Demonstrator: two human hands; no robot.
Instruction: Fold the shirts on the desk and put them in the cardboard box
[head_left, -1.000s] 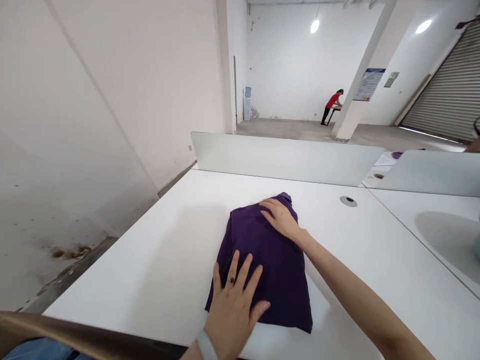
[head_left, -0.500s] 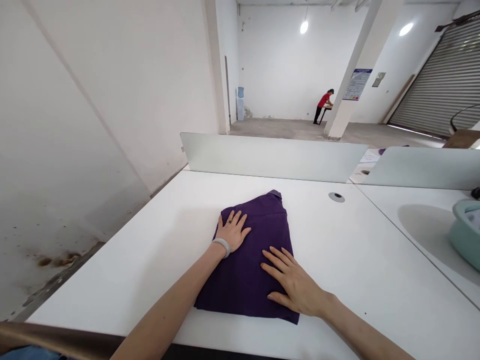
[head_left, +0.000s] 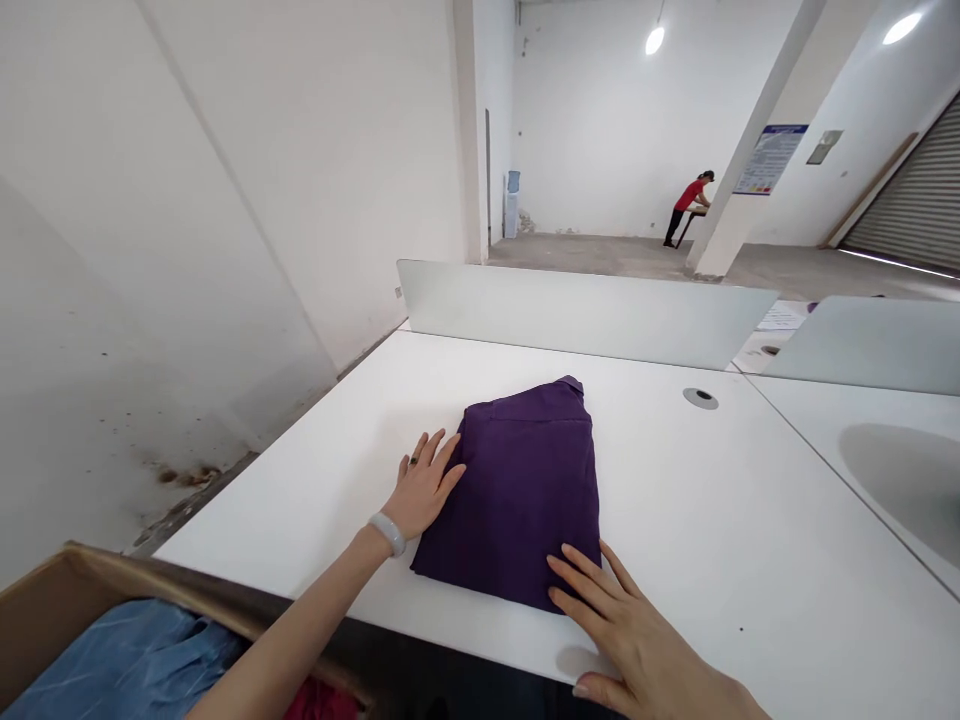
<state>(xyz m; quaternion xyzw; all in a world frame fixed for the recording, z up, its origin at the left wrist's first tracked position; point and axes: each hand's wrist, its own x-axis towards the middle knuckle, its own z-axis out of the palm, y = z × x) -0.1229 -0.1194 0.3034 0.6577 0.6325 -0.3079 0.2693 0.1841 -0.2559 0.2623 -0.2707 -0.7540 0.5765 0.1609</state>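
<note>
Both hands have come off the top of the folded purple shirt (head_left: 521,490). The left hand (head_left: 421,490) slid out to its left edge and is now flat on the desk (head_left: 712,500), fingers (head_left: 441,458) just touching the cloth. The right hand (head_left: 630,630) pulled back to the near right corner, fingertips (head_left: 570,573) at the hem. The view dipped too, so a cardboard box (head_left: 67,580) with blue fabric (head_left: 127,665) now shows bottom left.

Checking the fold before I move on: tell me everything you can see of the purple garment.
The purple garment is soft-looking cloth, folded into a flat rectangle on the white table, with a collar-like edge poking out at its far end. The left hand lies open against its left edge; the right hand touches its near right corner.
</note>
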